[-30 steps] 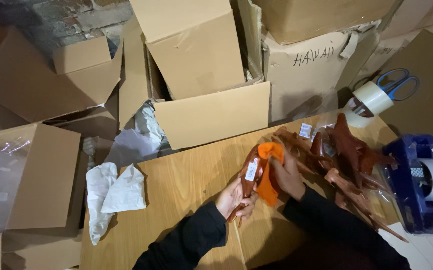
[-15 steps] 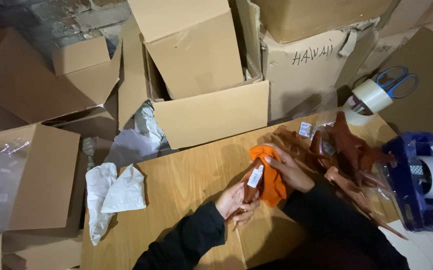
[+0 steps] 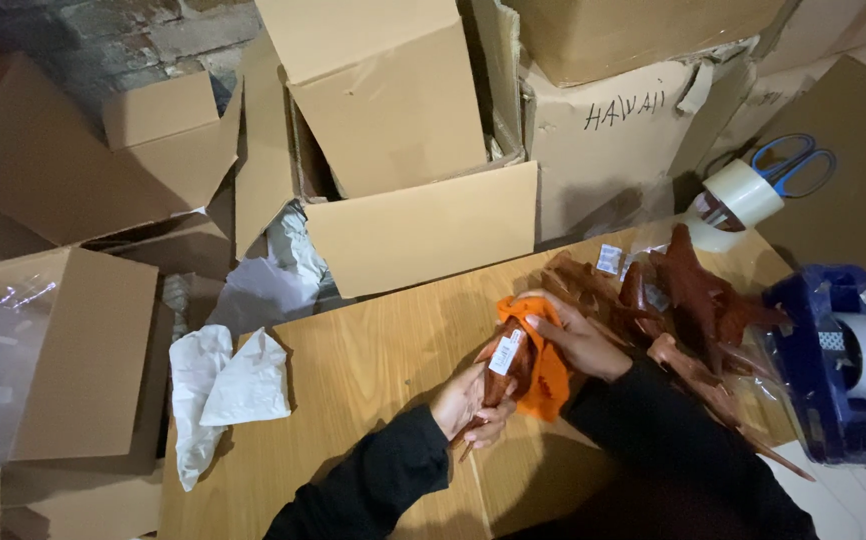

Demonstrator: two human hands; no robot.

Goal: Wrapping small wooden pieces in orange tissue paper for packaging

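Note:
My left hand [image 3: 470, 403] grips the lower end of a narrow reddish-brown wooden piece [image 3: 509, 372] that carries a small white tag. My right hand [image 3: 575, 337] presses an orange cloth [image 3: 551, 368] against that piece from the right. Both hands are above the wooden table [image 3: 373, 370], near its middle. A pile of similar reddish-brown pieces [image 3: 688, 300] in clear wrapping lies just right of my right hand.
A blue tape dispenser [image 3: 838, 365] sits at the table's right edge. A roll of clear tape [image 3: 733, 200] and blue-handled scissors [image 3: 791, 165] lie behind the pile. White crumpled paper [image 3: 221, 385] hangs off the table's left edge. Open cardboard boxes [image 3: 393, 130] crowd the floor beyond.
The orange cloth has slid along the wooden piece under my right hand, and the piece has turned a little in my left hand. Everything else is still.

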